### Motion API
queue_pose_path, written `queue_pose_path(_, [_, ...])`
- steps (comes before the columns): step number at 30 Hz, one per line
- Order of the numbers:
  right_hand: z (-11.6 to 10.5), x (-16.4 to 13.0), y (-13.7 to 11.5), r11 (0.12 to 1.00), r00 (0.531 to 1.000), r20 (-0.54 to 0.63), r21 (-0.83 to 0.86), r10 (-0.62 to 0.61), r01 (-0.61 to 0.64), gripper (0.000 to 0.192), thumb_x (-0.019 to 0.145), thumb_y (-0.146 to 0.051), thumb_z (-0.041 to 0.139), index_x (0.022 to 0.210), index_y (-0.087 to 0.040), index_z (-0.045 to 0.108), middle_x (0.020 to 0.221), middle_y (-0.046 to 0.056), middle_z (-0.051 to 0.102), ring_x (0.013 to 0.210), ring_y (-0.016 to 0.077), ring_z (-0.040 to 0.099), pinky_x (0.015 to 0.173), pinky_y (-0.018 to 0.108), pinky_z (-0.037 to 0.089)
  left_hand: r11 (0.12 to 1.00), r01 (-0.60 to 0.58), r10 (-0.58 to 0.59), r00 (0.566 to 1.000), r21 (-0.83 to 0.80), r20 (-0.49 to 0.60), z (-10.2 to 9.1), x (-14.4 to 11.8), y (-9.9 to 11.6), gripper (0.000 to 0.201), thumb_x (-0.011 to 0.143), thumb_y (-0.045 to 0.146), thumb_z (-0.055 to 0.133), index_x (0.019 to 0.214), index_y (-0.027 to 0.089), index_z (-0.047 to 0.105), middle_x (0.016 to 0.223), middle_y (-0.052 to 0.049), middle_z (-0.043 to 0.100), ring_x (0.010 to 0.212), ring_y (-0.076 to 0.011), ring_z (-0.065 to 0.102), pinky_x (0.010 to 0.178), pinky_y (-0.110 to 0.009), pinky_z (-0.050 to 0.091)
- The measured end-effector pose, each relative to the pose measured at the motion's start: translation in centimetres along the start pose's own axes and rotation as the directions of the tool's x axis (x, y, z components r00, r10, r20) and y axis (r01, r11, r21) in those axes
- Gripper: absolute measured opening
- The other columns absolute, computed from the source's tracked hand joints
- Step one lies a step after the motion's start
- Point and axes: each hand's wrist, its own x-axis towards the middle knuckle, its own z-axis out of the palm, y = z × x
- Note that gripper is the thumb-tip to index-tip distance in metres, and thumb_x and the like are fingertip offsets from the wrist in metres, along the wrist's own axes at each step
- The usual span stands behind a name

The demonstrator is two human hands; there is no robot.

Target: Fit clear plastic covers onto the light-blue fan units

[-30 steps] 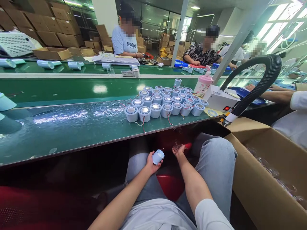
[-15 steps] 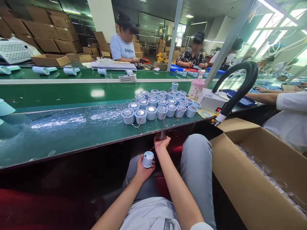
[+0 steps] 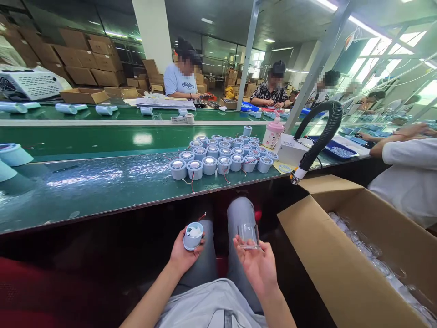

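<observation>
Over my lap, my left hand [image 3: 186,250] is closed around a light-blue round fan housing [image 3: 194,234]. White fan blades show in its top, and a thin red wire sticks up behind it. To the right, my right hand [image 3: 257,262] grips a clear plastic cylinder [image 3: 248,236] by its lower rim, fingers and thumb on either side. The two parts are held apart. In front of me, several similar blue fan units [image 3: 210,165] stand in rows on the green bench [image 3: 102,187], some with red and white wires hanging toward the edge.
A cardboard box [image 3: 307,246] holding clear plastic parts [image 3: 368,248] stands at my right. On the bench are a white machine [image 3: 290,148] with a black flexible hose [image 3: 327,132] and a pink cup [image 3: 273,132]. A co-worker's arm [image 3: 389,136] is at far right; people sit across the conveyor [image 3: 68,136].
My right hand has come back from under the bench edge and now shows the clear cylinder. My left hand has moved left and lower with the fan housing. The view has shifted slightly.
</observation>
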Motion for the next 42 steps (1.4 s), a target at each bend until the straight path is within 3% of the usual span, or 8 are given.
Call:
queue_pose_path(12, [-11.8,-3.6,-2.2,0.987,0.971,-0.227,0.122,-0.072,0.102,0.03,0.06,-0.044,0.082,0.057,-0.018,0.067,0.089,0.01,0.078,0.081,0.0192,0.074,0.073,0.027,0.059,0.965,-0.035,0.045,0.998,0.262,-0.034,4.2,-2.7,-1.5,0.035,0.094,0.03,0.037,0.077,0.011,0.061,0.07,-0.011,0.061,0.053,-0.0169,0.055,0.036,-0.02,0.036])
queue_pose_path(18, [-14.8,-4.8,-2.4,0.961,0.947,-0.183,-0.135,-0.264,0.241,0.036,0.069,-0.053,0.077,0.063,-0.019,0.069,0.099,0.008,0.076,0.092,0.0226,0.071,0.081,0.034,0.058,0.926,-0.013,0.013,1.0,0.377,0.002,5.8,-2.9,-2.1,0.041,0.095,0.034,0.038,0.074,0.009,0.062,0.066,-0.012,0.062,0.051,-0.0158,0.056,0.035,-0.02,0.038])
queue_pose_path(22, [-13.0,-5.3,-2.9,0.778,0.882,-0.078,-0.512,-0.464,0.363,0.032,0.081,-0.054,0.066,0.096,-0.027,0.073,0.105,0.005,0.071,0.098,0.0241,0.067,0.083,0.036,0.056,0.894,-0.014,0.001,1.0,0.448,0.028,6.3,-3.1,-2.6,0.037,0.093,0.038,0.044,0.075,0.01,0.061,0.062,-0.007,0.061,0.046,-0.012,0.051,0.034,-0.019,0.035])
queue_pose_path(26, [-8.4,-5.9,-4.3,0.21,0.843,0.302,-0.88,-0.445,0.426,0.035,0.087,-0.043,0.06,0.119,-0.031,0.067,0.118,0.008,0.061,0.109,0.0302,0.061,0.089,0.043,0.053,0.827,-0.041,0.008,0.998,0.561,0.062,6.8,-3.5,-2.7,0.026,0.089,0.039,0.052,0.081,0.015,0.06,0.064,-0.001,0.059,0.046,-0.01,0.05,0.034,-0.016,0.03])
queue_pose_path(29, [-4.2,-5.7,-5.2,-0.211,0.783,0.542,-0.84,-0.304,0.499,0.044,0.089,-0.033,0.057,0.133,-0.035,0.057,0.129,0.01,0.052,0.117,0.0334,0.056,0.091,0.048,0.052,0.71,-0.082,-0.012,0.992,0.7,0.128,7.8,-3.6,-2.4,0.024,0.085,0.038,0.057,0.083,0.015,0.063,0.063,0.0,0.059,0.046,-0.0105,0.049,0.034,-0.017,0.027])
queue_pose_path(33, [0.7,-3.8,-6.4,-0.535,0.701,0.689,-0.669,-0.187,0.515,0.051,0.087,-0.026,0.055,0.138,-0.033,0.052,0.138,0.014,0.044,0.113,0.036,0.058,0.085,0.051,0.055,0.508,-0.198,-0.06,0.963,0.839,0.263,9.9,-3.4,-1.4,0.019,0.079,0.03,0.066,0.076,0.012,0.071,0.061,-0.001,0.058,0.05,-0.0109,0.045,0.041,-0.019,0.029])
queue_pose_path(37, [3.4,-1.3,-7.4,-0.629,0.752,0.656,-0.612,-0.066,0.479,0.045,0.08,-0.012,0.056,0.121,-0.027,0.066,0.143,0.017,0.042,0.114,0.0378,0.056,0.084,0.054,0.054,0.342,-0.36,-0.079,0.91,0.868,0.408,11.9,-2.7,-0.3,0.005,0.074,0.02,0.072,0.074,0.015,0.074,0.08,-0.004,0.064,0.078,-0.0177,0.053,0.072,-0.023,0.04])
queue_pose_path(42, [4.7,-0.1,-8.0,-0.366,0.913,0.407,-0.855,-0.032,0.368,0.007,0.08,-0.023,0.065,0.087,-0.024,0.068,0.138,0.011,0.048,0.118,0.0328,0.055,0.09,0.046,0.052,-0.011,-0.611,-0.142,0.785,0.792,0.604,12.7,-0.5,0.5,0.017,0.085,0.028,0.062,0.097,0.019,0.071,0.094,-0.006,0.063,0.087,-0.0212,0.056,0.08,-0.028,0.04])
